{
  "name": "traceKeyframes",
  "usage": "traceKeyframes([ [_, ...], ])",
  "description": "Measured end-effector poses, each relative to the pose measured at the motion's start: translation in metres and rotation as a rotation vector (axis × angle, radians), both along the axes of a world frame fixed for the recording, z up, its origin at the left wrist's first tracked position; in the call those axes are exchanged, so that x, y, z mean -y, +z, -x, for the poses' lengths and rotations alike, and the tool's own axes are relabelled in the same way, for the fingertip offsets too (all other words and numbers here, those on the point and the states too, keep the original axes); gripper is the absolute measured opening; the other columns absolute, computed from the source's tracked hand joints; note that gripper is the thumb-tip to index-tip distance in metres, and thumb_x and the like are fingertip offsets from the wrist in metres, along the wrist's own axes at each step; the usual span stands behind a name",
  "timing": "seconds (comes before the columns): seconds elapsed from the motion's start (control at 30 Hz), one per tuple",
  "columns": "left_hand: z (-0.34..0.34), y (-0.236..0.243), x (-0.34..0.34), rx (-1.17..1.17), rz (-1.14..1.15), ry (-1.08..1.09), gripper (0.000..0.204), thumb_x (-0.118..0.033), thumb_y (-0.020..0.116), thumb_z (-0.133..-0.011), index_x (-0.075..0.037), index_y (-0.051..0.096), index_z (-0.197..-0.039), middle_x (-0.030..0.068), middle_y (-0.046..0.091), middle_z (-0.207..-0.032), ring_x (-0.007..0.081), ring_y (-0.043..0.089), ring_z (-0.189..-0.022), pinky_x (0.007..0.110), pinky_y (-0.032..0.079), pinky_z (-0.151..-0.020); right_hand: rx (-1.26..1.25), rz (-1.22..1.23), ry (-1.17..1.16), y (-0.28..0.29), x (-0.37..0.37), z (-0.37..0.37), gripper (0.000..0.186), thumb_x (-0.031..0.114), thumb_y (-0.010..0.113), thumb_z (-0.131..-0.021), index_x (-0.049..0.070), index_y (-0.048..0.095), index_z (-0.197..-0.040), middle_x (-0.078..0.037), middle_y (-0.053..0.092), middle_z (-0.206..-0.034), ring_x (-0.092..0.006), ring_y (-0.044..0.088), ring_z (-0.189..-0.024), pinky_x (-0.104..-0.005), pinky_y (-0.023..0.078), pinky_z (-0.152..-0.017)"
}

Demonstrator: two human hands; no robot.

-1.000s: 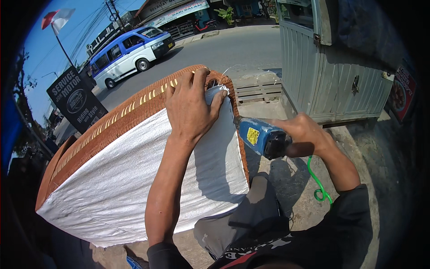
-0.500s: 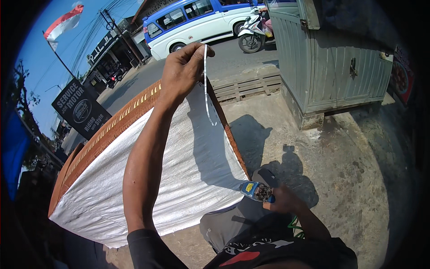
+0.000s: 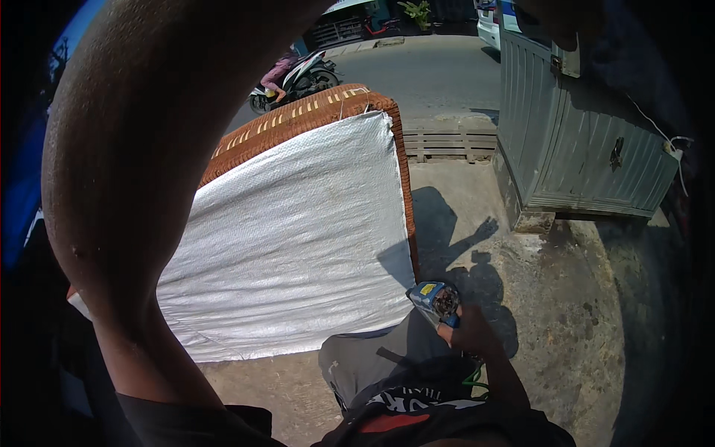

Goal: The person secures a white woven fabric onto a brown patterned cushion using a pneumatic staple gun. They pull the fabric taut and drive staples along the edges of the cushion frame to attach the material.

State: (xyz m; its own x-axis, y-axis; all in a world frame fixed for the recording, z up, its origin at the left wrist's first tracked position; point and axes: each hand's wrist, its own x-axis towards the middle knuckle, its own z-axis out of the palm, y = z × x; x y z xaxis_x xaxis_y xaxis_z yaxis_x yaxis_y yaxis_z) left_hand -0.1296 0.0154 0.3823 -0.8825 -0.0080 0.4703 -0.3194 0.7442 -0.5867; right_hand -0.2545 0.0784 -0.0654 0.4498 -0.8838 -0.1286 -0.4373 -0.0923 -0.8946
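My left arm [image 3: 119, 186] rises large and dark across the left and top, hiding part of the scene. Its hand cannot be made out; a dark blurred shape at the upper right may be its fingers. My right hand [image 3: 473, 331] is closed around a blue air staple gun [image 3: 436, 298] with a yellow label. The gun's nose is at the lower right corner of a white woven backing sheet [image 3: 298, 238]. That sheet covers the side facing me of a large upholstered piece [image 3: 298, 123] in ribbed rust-brown fabric. Loose threads show at its top right corner.
A grey metal cabinet [image 3: 588, 160] stands at the right, with a white cord [image 3: 681, 171] hanging off its corner. A green hose [image 3: 473, 380] runs beside my right forearm. Beyond a slatted drain cover [image 3: 450, 143], a motorcycle [image 3: 302, 78] and a white vehicle [image 3: 489, 30] are on the road.
My left hand has lifted away from the upholstered piece, carrying the thin white strip out of clear sight. The right hand keeps the staple gun near the same corner. The view has turned right.
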Motion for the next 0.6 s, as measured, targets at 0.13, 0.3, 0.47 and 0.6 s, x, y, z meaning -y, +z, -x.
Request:
traceKeyframes([
  [0.13,-0.101,-0.071,0.079,0.030,-0.211,0.441,0.050,-0.032,0.065,-0.098,-0.015,0.056,-0.144,0.0162,0.061,-0.139,0.0323,0.065,-0.119,0.044,0.057,-0.101,-0.002,0.049,0.013,-0.010,-0.003,0.012,0.038,0.029,0.079,-0.077,-0.005,0.068,-0.089,-0.022,0.068,-0.071,-0.0355,0.071,-0.066,-0.0435,0.054,-0.063],
  [0.3,-0.182,-0.137,0.060,-0.112,-0.410,0.630,0.049,-0.028,0.075,-0.089,-0.011,0.065,-0.134,0.0148,0.064,-0.136,0.0362,0.059,-0.126,0.046,0.048,-0.109,-0.001,0.027,0.081,-0.020,-0.008,0.000,0.037,0.027,0.079,-0.078,-0.006,0.068,-0.088,-0.021,0.068,-0.070,-0.0321,0.072,-0.065,-0.0419,0.054,-0.061],
  [0.47,-0.189,-0.154,0.030,-0.302,-0.193,0.666,0.029,-0.014,0.073,-0.086,-0.008,0.074,-0.115,0.0136,0.071,-0.117,0.0313,0.067,-0.105,0.045,0.053,-0.091,0.022,-0.070,0.025,0.019,0.000,-0.010,0.034,0.025,0.078,-0.079,-0.006,0.068,-0.088,-0.015,0.067,-0.065,-0.0230,0.069,-0.059,-0.0382,0.054,-0.057],
  [0.6,-0.188,-0.167,0.031,-0.494,-0.236,0.754,0.016,-0.016,0.072,-0.089,-0.005,0.076,-0.099,0.0170,0.073,-0.095,0.0339,0.069,-0.085,0.045,0.051,-0.083,0.200,0.158,-0.036,0.071,0.028,-0.020,0.028,0.020,0.075,-0.082,-0.006,0.066,-0.085,-0.010,0.065,-0.062,-0.0162,0.064,-0.053,-0.0345,0.052,-0.053],
])
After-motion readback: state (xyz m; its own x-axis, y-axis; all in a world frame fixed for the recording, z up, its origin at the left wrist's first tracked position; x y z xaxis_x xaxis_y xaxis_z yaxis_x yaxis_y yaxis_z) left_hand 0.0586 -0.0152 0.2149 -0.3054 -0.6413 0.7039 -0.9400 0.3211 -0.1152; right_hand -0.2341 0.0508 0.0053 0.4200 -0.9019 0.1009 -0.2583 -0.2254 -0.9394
